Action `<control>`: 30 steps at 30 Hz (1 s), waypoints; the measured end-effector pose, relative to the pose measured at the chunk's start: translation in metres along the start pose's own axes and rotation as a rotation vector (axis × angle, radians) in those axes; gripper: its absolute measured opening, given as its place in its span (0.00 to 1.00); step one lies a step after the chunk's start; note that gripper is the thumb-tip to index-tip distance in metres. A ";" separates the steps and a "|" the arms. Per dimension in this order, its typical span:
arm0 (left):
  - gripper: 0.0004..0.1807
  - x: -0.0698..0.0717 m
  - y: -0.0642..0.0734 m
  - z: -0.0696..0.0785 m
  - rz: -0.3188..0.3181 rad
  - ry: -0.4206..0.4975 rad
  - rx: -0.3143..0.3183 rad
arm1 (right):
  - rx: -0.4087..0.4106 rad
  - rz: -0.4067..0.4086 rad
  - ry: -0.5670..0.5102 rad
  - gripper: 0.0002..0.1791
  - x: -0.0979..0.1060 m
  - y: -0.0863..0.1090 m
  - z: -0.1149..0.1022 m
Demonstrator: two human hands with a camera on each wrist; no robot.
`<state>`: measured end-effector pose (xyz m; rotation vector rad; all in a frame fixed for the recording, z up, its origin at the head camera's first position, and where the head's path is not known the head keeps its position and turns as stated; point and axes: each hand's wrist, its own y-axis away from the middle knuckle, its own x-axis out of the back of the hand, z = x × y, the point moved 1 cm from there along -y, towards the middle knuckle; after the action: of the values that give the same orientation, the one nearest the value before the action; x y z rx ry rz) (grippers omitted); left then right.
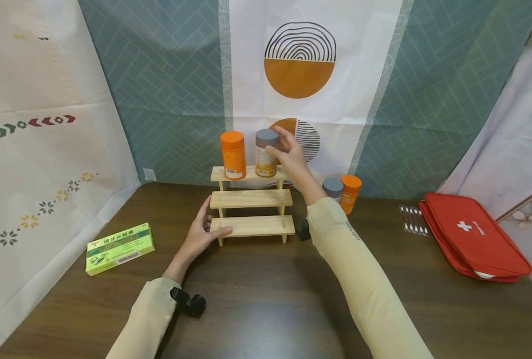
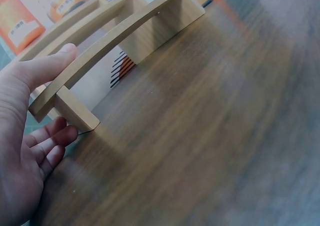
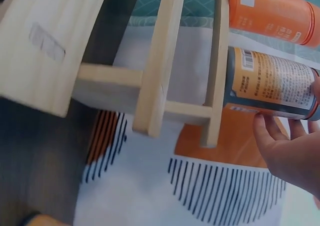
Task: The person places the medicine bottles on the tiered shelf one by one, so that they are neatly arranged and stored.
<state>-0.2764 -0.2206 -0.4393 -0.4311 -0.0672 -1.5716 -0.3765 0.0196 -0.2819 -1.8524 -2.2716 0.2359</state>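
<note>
A three-step wooden stand is at the back middle of the table. My left hand grips the left end of its lowest step, and in the left wrist view the thumb lies on top with the other fingers curled by the leg. On the top step, my right hand holds a grey-lidded bottle from its right side. That bottle has its base right at the step in the right wrist view. An orange bottle stands to its left on the same step.
Right of the stand are another grey-lidded bottle and an orange-lidded bottle. A red first-aid pouch lies at the right beside a pack of swabs. At the left is a green medicine box. Patterned cloth hangs behind.
</note>
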 end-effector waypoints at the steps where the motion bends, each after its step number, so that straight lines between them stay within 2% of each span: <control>1: 0.56 -0.001 0.000 0.000 -0.002 0.001 0.002 | 0.008 -0.007 0.016 0.34 0.001 0.000 0.000; 8: 0.56 0.000 0.000 0.002 0.012 -0.014 0.004 | 0.102 -0.028 0.171 0.37 0.014 0.010 -0.005; 14: 0.56 0.001 -0.001 0.001 0.002 -0.020 -0.007 | 0.124 -0.005 0.265 0.36 0.031 0.030 -0.006; 23: 0.56 0.003 0.002 0.002 0.007 -0.016 0.010 | 0.127 0.055 0.202 0.29 0.047 0.055 0.003; 30: 0.55 0.001 -0.001 0.000 0.000 -0.010 0.002 | 0.150 0.116 0.138 0.28 0.064 0.069 0.005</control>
<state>-0.2770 -0.2215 -0.4385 -0.4368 -0.0765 -1.5697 -0.3247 0.0962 -0.3005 -1.8646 -2.0019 0.2786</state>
